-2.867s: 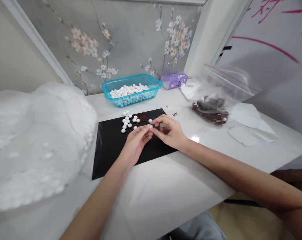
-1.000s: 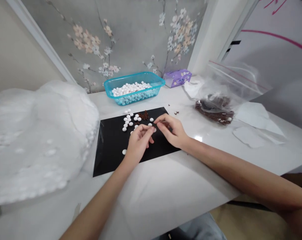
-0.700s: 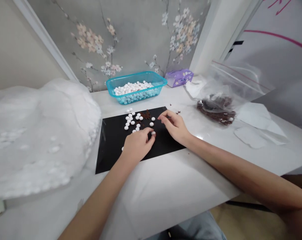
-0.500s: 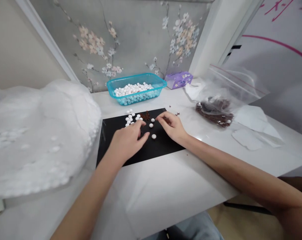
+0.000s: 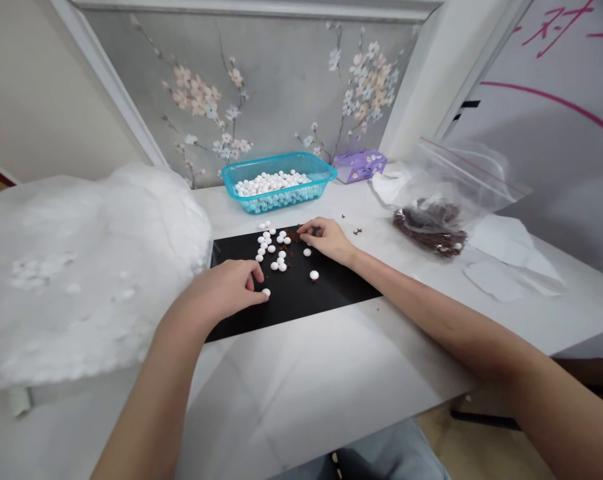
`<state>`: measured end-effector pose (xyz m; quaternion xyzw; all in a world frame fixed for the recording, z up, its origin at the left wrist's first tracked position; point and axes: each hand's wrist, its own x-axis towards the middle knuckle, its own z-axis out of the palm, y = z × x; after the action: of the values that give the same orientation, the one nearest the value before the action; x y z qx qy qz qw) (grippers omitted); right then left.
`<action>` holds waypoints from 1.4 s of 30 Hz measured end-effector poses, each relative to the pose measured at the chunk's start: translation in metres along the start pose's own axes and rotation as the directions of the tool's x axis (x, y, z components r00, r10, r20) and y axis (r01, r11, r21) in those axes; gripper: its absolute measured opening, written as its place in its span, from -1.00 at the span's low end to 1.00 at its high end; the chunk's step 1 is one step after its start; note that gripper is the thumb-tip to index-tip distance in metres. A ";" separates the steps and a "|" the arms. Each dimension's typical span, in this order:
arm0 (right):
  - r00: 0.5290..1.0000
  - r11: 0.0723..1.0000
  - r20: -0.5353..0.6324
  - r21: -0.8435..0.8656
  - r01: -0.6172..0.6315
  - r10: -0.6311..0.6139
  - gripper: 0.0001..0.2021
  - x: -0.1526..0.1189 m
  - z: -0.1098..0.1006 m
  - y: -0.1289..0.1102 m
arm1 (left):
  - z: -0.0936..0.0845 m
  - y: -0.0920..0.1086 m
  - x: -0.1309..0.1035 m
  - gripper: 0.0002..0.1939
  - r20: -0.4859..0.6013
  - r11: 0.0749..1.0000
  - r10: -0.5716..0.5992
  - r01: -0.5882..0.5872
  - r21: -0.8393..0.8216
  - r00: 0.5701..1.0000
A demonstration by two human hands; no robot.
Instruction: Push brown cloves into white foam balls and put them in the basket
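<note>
I sit at a white bench [image 5: 281, 380], both bare hands over a black mat [image 5: 296, 303]. My left hand [image 5: 226, 287] is over the mat's left part, its index finger and thumb apart with a modest gap; a white ball [image 5: 266, 293] sits at the thumb tip, and I cannot tell whether it is gripped. My right hand [image 5: 328, 240] reaches over the mat's far edge, fingertips drawn narrow at a pile of brown bits [image 5: 294, 235]; whether they pinch one I cannot tell. More white balls [image 5: 274, 266] cluster on the mat's far half. Beyond the mat stands a blue basket [image 5: 291, 200] of white balls. Left of the mat bulges a white bag [image 5: 96, 267]; to its right lies a clear bag [image 5: 436, 227] with brown contents.
</note>
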<state>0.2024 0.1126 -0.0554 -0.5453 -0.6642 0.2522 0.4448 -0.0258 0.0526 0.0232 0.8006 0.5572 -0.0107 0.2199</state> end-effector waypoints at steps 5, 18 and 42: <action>0.999 0.993 0.039 -0.112 0.026 -0.022 -0.91 -0.005 -0.002 -0.004 | 0.002 0.008 0.000 -0.84 -0.010 0.998 0.016 -0.016 0.060 1.000; 0.970 0.981 -0.181 0.074 0.178 -0.162 -0.90 -0.015 -0.003 -0.007 | 0.037 0.034 0.016 -0.83 -0.365 0.941 0.281 -0.329 -0.074 0.888; 0.961 0.972 0.155 0.093 0.215 -0.227 -0.93 -0.062 -0.015 -0.022 | 0.060 0.033 0.032 -0.81 -0.372 0.949 0.266 -0.310 -0.062 0.889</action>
<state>0.2047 0.0453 -0.0499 -0.4278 -0.7454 0.2701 0.4340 0.0292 0.0498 -0.0284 0.8482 0.4624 0.2019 0.1611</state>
